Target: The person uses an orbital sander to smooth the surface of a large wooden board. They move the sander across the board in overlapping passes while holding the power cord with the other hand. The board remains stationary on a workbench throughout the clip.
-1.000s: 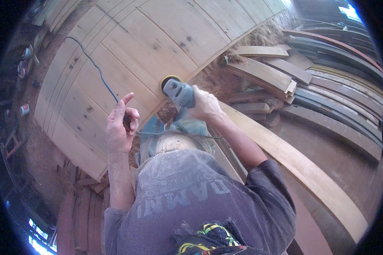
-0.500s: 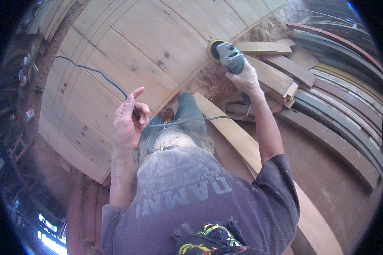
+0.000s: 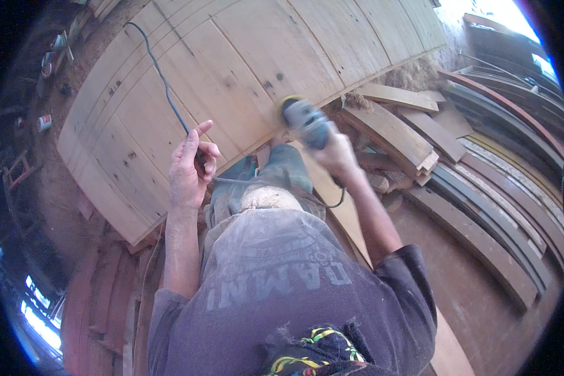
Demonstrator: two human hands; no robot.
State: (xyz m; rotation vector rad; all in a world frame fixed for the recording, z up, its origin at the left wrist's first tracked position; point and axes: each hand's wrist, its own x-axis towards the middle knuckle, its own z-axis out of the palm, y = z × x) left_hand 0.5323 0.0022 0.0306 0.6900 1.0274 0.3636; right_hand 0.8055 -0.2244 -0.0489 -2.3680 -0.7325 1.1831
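My right hand (image 3: 337, 155) is wrapped round an angle grinder (image 3: 308, 125) fitted with a round, yellow-edged disc. Motion blurs the tool, and its disc is at the near edge of a large pale panel of wooden planks (image 3: 232, 69); I cannot tell whether it touches. To the left, my left hand (image 3: 193, 160) is raised in front of the panel, its fingers curled round a dark power cord (image 3: 169, 94). One stretch of the cord lies across the panel toward the far left. The other runs past my waist to the grinder.
Stacked long boards (image 3: 482, 194) fill the right side, with short plank offcuts (image 3: 391, 135) nearer the panel. Sawdust (image 3: 413, 75) is heaped along the panel's edge. Reddish boards (image 3: 100, 301) lie at the lower left. A small white can (image 3: 44, 122) stands on the ground at the left.
The grinder and my right hand have moved left and nearer to me along the panel's edge. My left hand still holds the cord. The whole view has shifted somewhat.
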